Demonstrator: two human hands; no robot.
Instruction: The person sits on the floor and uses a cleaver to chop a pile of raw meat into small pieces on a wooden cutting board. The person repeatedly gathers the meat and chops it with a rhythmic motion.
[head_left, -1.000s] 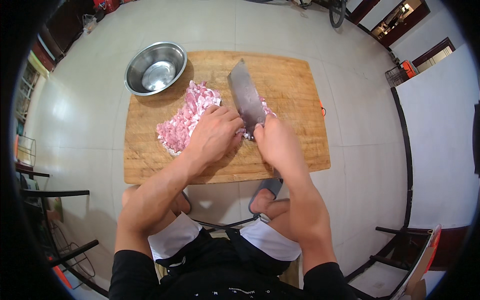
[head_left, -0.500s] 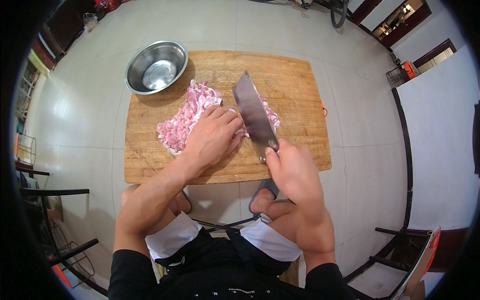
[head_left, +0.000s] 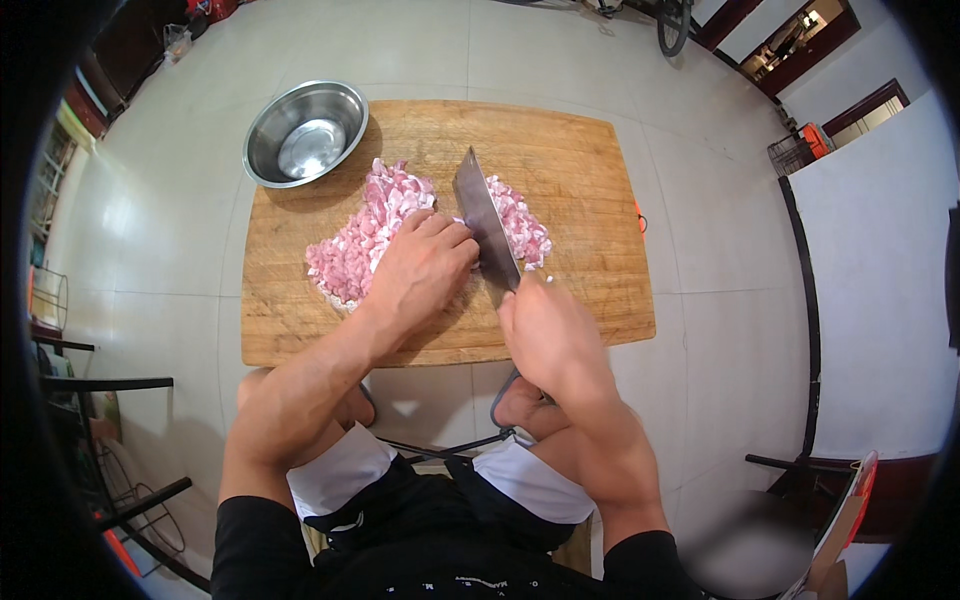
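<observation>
A wooden cutting board (head_left: 585, 180) lies in front of me with pale pink raw meat on it. My right hand (head_left: 552, 325) is wrapped round the handle of a wide cleaver (head_left: 482, 205), its blade pointing away and standing nearly on edge. Just left of the blade, my left hand (head_left: 428, 262) presses down with curled fingers on meat that is mostly hidden beneath it. A large heap of chopped meat (head_left: 345, 255) spreads on the left beyond that hand. Small cut pieces of meat (head_left: 518, 222) lie against the blade's right side.
A steel bowl (head_left: 252, 150) stands on the far left corner of the board. Dark-framed furniture (head_left: 110, 383) is at the left, and a white partition (head_left: 885, 290) at the right. A blurred dark round shape (head_left: 750, 540) shows at lower right.
The cleaver has shifted left and turned more on edge, its blade now beside my left fingertips. More of the cut pieces show. The blurred shape has appeared at lower right.
</observation>
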